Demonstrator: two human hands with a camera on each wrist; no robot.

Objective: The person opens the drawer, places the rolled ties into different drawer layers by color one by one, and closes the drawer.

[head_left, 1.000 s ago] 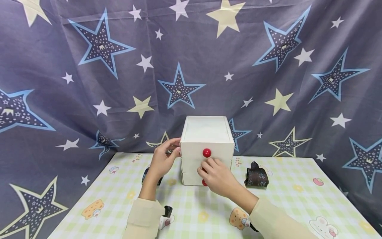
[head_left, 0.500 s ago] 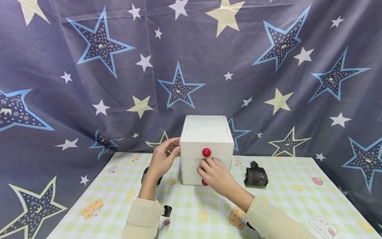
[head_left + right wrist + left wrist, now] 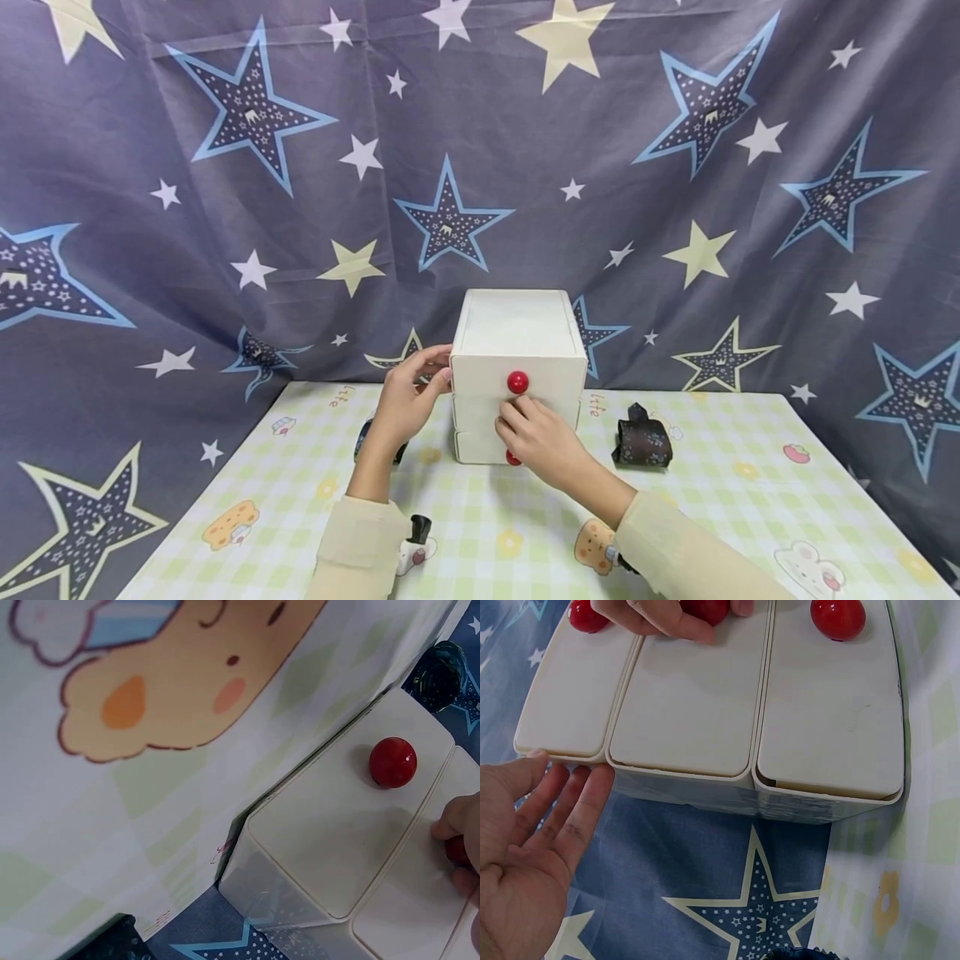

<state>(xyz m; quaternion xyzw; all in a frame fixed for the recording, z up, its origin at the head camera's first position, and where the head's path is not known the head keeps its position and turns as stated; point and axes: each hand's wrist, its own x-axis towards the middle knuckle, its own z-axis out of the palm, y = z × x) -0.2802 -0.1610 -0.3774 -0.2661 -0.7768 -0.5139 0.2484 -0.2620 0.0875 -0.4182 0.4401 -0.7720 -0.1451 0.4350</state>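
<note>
A table covered with a pale green checked cloth (image 3: pixel 720 492) printed with cartoon animals stands before a grey-blue curtain (image 3: pixel 225 208) patterned with large blue and cream stars. Near the back of the cloth, in the middle, sits a small white chest of three drawers (image 3: pixel 519 333), each drawer front carrying a round red knob; the top knob (image 3: pixel 517 382) is in plain sight. A dark patterned roll of fabric (image 3: pixel 643 442) lies just to the right of the chest, and another dark object (image 3: pixel 365 439) shows partly behind the left wrist. The left hand (image 3: pixel 408 400) rests against the chest's left side with fingers (image 3: pixel 570 802) straight and relaxed, tips touching the edge beside the top drawer, gripping nothing. The right hand (image 3: pixel 542 437) is at the chest's front, fingers (image 3: pixel 454 821) curled round the middle drawer's knob (image 3: pixel 703 609), pinching it. All three drawers sit flush.
</note>
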